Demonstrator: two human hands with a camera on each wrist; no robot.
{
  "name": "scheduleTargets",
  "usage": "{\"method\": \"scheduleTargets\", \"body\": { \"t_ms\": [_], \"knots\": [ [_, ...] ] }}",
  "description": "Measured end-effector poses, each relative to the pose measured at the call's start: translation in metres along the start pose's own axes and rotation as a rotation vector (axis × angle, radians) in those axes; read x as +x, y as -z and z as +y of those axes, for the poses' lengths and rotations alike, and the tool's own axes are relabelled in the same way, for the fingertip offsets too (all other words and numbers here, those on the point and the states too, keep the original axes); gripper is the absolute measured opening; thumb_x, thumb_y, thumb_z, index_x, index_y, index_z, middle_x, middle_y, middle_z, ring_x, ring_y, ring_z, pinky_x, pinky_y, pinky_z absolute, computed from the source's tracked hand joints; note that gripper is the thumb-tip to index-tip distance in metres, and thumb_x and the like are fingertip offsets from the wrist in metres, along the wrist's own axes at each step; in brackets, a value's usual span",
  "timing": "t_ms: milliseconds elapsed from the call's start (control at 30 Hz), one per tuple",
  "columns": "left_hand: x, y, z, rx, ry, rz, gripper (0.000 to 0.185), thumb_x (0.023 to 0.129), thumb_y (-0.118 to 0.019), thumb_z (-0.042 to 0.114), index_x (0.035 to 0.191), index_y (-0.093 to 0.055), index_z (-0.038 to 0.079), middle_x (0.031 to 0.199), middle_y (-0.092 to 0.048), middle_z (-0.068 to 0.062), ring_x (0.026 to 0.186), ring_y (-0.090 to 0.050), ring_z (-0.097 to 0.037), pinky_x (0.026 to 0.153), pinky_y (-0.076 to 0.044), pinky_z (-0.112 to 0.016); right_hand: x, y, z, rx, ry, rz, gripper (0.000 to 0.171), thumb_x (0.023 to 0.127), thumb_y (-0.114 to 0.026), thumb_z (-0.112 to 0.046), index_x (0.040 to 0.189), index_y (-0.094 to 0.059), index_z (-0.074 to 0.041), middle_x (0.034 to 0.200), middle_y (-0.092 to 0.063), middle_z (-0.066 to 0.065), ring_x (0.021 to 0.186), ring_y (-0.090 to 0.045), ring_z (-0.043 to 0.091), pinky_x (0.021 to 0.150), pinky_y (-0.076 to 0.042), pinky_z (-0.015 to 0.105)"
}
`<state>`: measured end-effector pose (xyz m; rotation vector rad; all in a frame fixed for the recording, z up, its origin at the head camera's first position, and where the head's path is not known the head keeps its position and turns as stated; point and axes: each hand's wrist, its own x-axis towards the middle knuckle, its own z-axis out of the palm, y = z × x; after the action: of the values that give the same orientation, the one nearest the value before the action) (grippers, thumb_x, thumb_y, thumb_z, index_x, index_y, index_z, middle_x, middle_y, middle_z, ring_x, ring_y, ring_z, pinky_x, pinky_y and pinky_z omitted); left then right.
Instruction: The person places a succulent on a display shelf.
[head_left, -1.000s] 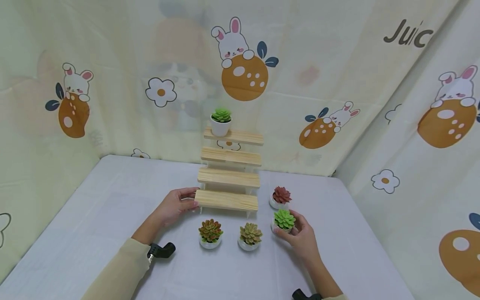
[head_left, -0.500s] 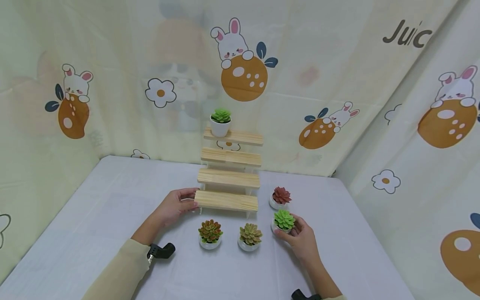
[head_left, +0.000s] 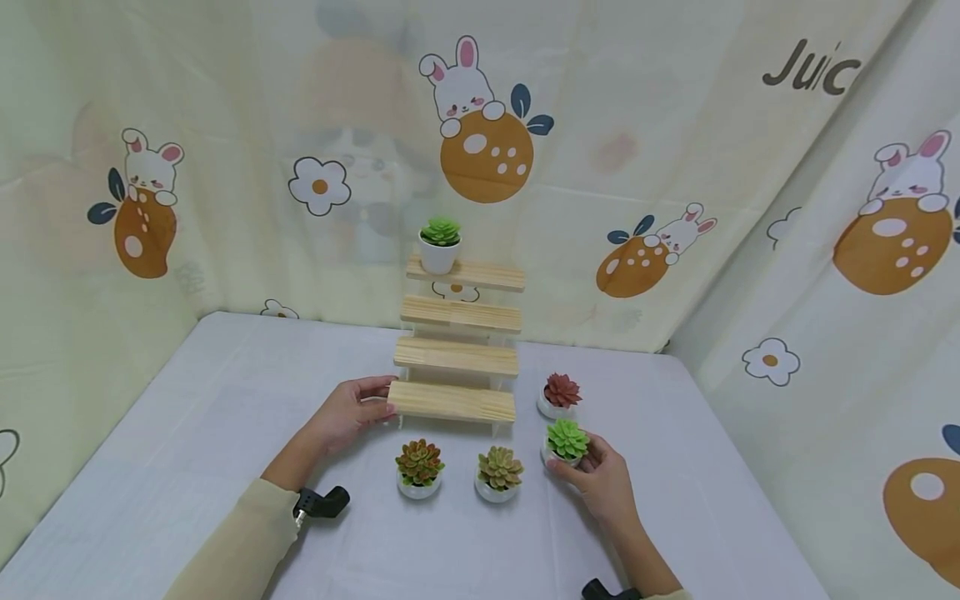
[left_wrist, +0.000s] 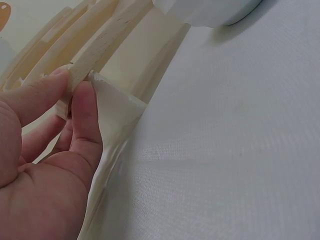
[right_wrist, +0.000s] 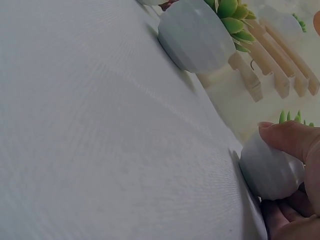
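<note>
My left hand (head_left: 351,414) pinches the left end of the lowest step of a wooden tiered stand (head_left: 452,402); the left wrist view shows thumb and index finger (left_wrist: 86,115) on either side of the board. On the right, my right hand (head_left: 600,477) grips the white pot of a bright green succulent (head_left: 567,438). In the right wrist view its white pot (right_wrist: 272,167) sits on the cloth with the thumb across its side. Just behind it stands a dark red succulent (head_left: 561,393). Another green succulent (head_left: 439,243) occupies the left end of the top step.
In front of the stand are a reddish-brown succulent (head_left: 419,467) and a pale olive succulent (head_left: 498,473), both in white pots. A white cloth (head_left: 360,550) covers the table. Printed curtains (head_left: 600,125) hang close behind and at the sides.
</note>
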<state>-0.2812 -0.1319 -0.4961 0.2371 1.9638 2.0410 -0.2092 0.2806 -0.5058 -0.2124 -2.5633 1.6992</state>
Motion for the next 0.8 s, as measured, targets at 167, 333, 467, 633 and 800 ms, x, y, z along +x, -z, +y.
{"method": "scheduleTargets", "body": {
  "t_ms": [167, 333, 467, 633, 800],
  "knots": [
    [-0.001, -0.001, 0.0, -0.008, -0.003, -0.001, 0.061, 0.095, -0.065, -0.005, 0.151, -0.04, -0.009, 0.132, -0.055, -0.026, 0.095, -0.068, -0.009, 0.084, -0.062, -0.022, -0.001, 0.0, -0.002, 0.001, -0.008, 0.005, 0.08, 0.078, -0.091, -0.021, 0.144, -0.052, 0.0, 0.148, -0.055, 0.021, 0.14, -0.052, 0.028, 0.109, -0.049, 0.028],
    [0.001, -0.001, -0.001, -0.009, 0.016, 0.012, 0.061, 0.095, -0.065, -0.005, 0.151, -0.042, -0.006, 0.132, -0.056, -0.022, 0.097, -0.068, -0.009, 0.085, -0.062, -0.024, -0.003, 0.002, -0.007, -0.015, -0.006, 0.005, 0.079, 0.079, -0.09, -0.025, 0.145, -0.053, -0.001, 0.149, -0.055, 0.02, 0.141, -0.051, 0.027, 0.111, -0.047, 0.029],
    [0.003, -0.002, -0.002, -0.02, 0.021, 0.012, 0.061, 0.095, -0.065, -0.006, 0.151, -0.042, -0.006, 0.132, -0.056, -0.021, 0.099, -0.068, -0.009, 0.087, -0.062, -0.025, -0.004, 0.003, -0.011, -0.003, 0.013, 0.006, 0.078, 0.079, -0.09, -0.025, 0.144, -0.054, -0.002, 0.148, -0.057, 0.019, 0.14, -0.052, 0.025, 0.11, -0.047, 0.026],
    [0.002, 0.0, -0.002, -0.005, 0.015, 0.02, 0.061, 0.095, -0.065, -0.005, 0.151, -0.042, -0.006, 0.134, -0.055, -0.024, 0.101, -0.068, -0.01, 0.088, -0.062, -0.025, -0.002, -0.001, -0.018, 0.021, 0.03, 0.008, 0.076, 0.078, -0.091, -0.027, 0.143, -0.056, -0.005, 0.144, -0.061, 0.015, 0.134, -0.058, 0.024, 0.102, -0.052, 0.018],
    [0.001, 0.0, -0.002, 0.001, 0.006, 0.019, 0.061, 0.095, -0.066, -0.004, 0.151, -0.041, -0.007, 0.135, -0.054, -0.025, 0.103, -0.068, -0.011, 0.089, -0.062, -0.026, 0.001, -0.006, -0.025, 0.056, 0.061, 0.007, 0.073, 0.077, -0.091, -0.026, 0.14, -0.059, -0.007, 0.141, -0.063, 0.013, 0.13, -0.06, 0.021, 0.097, -0.053, 0.012]
  ]
}}
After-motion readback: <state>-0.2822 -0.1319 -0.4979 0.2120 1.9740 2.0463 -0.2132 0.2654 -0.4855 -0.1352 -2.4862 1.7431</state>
